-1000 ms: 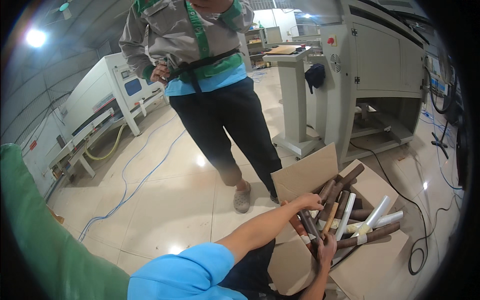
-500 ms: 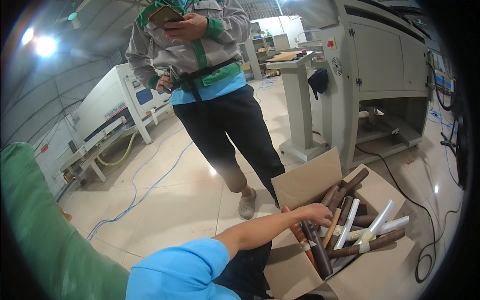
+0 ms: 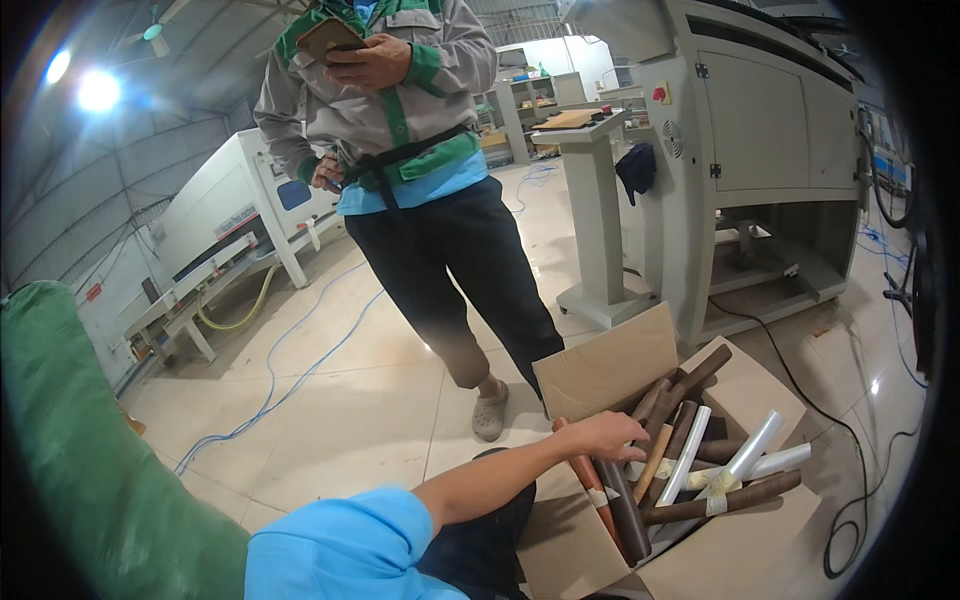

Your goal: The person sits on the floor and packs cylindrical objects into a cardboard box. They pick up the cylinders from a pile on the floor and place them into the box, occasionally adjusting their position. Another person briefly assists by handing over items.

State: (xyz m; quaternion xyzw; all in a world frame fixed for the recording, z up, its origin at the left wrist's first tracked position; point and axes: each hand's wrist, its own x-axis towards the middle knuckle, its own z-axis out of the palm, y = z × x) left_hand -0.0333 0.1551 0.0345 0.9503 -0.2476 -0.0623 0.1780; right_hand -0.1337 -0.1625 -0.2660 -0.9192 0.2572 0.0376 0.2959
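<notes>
My left hand (image 3: 608, 436) reaches from the lower left over an open cardboard box (image 3: 570, 545). Its fingers are loosely bent and apart, and I see nothing held in them. Just beneath the fingers are a tan roll (image 3: 653, 464) and a thick dark brown roll (image 3: 622, 508). An orange-brown roll (image 3: 590, 480) leans at the box's left side, under my wrist. Farther right lie a clear plastic-wrapped roll (image 3: 685, 455), a whitish roll (image 3: 756, 445) and a brown wood-patterned roll (image 3: 755, 496). My right hand is out of the picture.
A person (image 3: 420, 250) stands in front of me, holding a phone (image 3: 330, 40). A grey machine cabinet (image 3: 750, 130) and a pedestal stand (image 3: 595, 215) are behind the box. A black cable (image 3: 800, 385) and blue cables (image 3: 290, 400) cross the floor. Something green and bulky (image 3: 100, 450) is at left.
My left hand has drawn back slightly to the left over the rolls. The box and rolls sit slightly lower and farther left in the picture. The standing person has hardly moved.
</notes>
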